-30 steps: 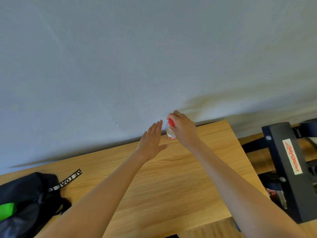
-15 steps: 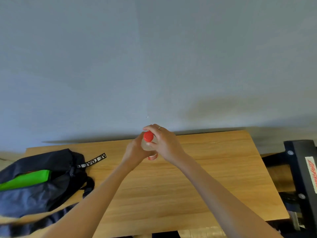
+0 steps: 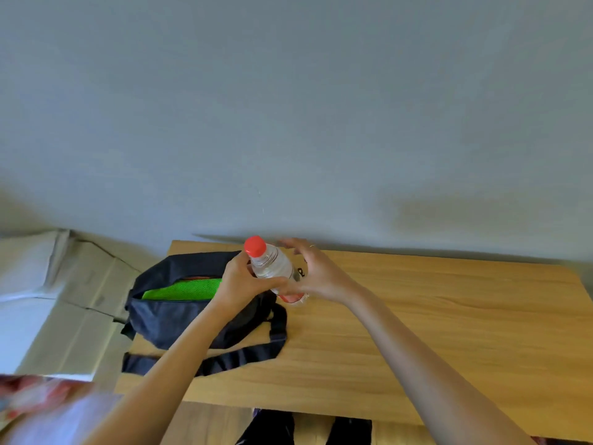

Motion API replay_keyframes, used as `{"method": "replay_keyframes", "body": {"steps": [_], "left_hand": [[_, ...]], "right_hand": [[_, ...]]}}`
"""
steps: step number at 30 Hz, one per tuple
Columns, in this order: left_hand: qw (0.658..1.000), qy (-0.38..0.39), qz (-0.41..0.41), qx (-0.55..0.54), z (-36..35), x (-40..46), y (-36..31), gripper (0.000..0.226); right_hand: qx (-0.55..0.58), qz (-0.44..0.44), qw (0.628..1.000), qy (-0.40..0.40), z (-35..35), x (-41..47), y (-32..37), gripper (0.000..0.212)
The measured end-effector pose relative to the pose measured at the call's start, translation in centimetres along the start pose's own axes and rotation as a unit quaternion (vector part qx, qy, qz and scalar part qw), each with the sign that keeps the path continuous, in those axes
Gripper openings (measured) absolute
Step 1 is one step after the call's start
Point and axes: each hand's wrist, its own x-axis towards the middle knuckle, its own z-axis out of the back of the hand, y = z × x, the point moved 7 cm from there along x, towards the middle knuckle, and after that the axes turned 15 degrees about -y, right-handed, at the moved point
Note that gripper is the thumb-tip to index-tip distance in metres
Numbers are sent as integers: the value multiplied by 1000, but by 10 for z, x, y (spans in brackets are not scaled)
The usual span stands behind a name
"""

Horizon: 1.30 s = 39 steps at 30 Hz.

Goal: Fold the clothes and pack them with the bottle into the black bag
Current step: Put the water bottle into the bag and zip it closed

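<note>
Packing step: left hand (image 3: 239, 281) grasps bottle (image 3: 272, 271) at frame centre; right hand (image 3: 316, 274) released, fingers spread beside it; next, lower bottle into black bag (image 3: 167, 313), centre-left, beside green clothes (image 3: 183, 290).

Bottle (image 3: 272, 271) in hands beside black bag (image 3: 167, 313)

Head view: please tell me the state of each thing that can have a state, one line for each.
bottle: capped with a red cap, tilted, held above the table
black bag: open, lying on the table, green cloth inside
green cloth: packed in the bag, lying flat
left hand: grips the bottle
right hand: fingers spread beside the bottle; contact unclear
</note>
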Motion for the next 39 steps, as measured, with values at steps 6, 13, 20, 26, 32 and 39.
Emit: {"method": "replay_keyframes", "body": {"steps": [6, 13, 20, 26, 32, 39], "left_hand": [[999, -16, 27, -45, 107, 22, 41, 63], [993, -54, 47, -98, 180, 37, 73, 72], [991, -70, 70, -90, 198, 52, 101, 50], [981, -81, 128, -124, 189, 55, 133, 53], [971, -82, 161, -157, 185, 60, 145, 49], [966, -79, 174, -177, 183, 60, 152, 54]], "right_hand": [[-41, 10, 998, 44, -100, 25, 34, 83], [-52, 21, 998, 41, -171, 54, 69, 61], [-92, 24, 994, 44, -201, 75, 63, 59], [-137, 24, 988, 66, -208, 80, 30, 65], [-200, -34, 978, 41, -181, 76, -18, 62], [-235, -80, 968, 21, -180, 77, -38, 41]]}}
